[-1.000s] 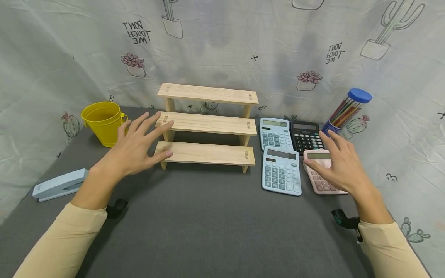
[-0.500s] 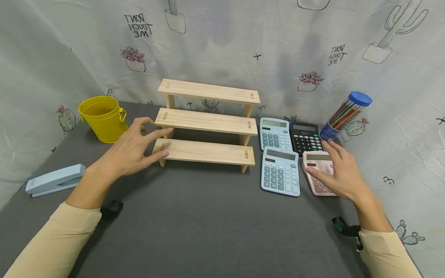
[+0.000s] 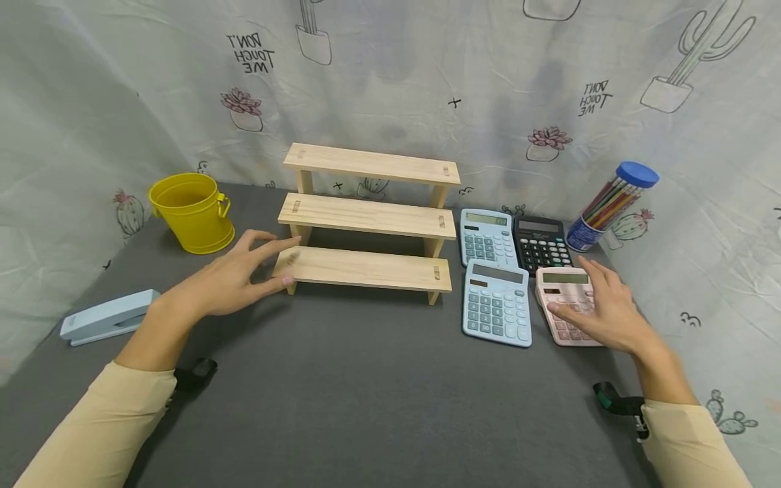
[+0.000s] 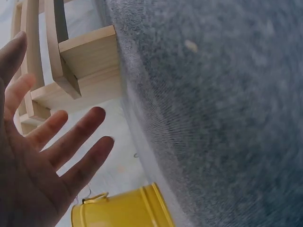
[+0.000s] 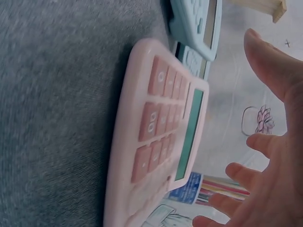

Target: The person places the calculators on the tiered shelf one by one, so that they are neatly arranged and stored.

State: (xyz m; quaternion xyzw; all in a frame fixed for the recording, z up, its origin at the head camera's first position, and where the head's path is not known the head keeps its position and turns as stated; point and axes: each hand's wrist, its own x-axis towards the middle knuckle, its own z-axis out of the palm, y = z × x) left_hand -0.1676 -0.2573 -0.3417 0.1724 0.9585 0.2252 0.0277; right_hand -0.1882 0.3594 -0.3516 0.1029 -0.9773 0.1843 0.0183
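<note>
"Starting nearest, what is gripped?"

"Nothing. The right hand (image 3: pixel 610 315) is spread loosely over the pink calculator (image 3: pixel 564 295), beside the front blue calculator (image 3: pixel 497 305)."

"And the left hand (image 3: pixel 224 283)?"

"Its fingers (image 4: pixel 78 135) are parted, nothing grasped, at the left end of the wooden stand (image 3: pixel 366 213); whether the lowest board (image 3: pixel 366 268) is touched cannot quite be told."

"Farther off?"

"A black calculator (image 3: pixel 542 244), a yellow bucket (image 3: pixel 196 220) and a pencil tube (image 3: pixel 610 203) are seen."

Wide passage over bare dark-gray tabletop (image 3: pixel 378 379) btwn person's L hand (image 3: pixel 226 281) & R hand (image 3: pixel 612 312). Three-tier pale-wood stand (image 3: pixel 366 267) blocks way fwd; narrow gap btwn it & front light-blue rectangular calculator (image 3: pixel 497 303). Pink rectangular calculator (image 3: pixel 564 291) obstructs below R hand.
</note>
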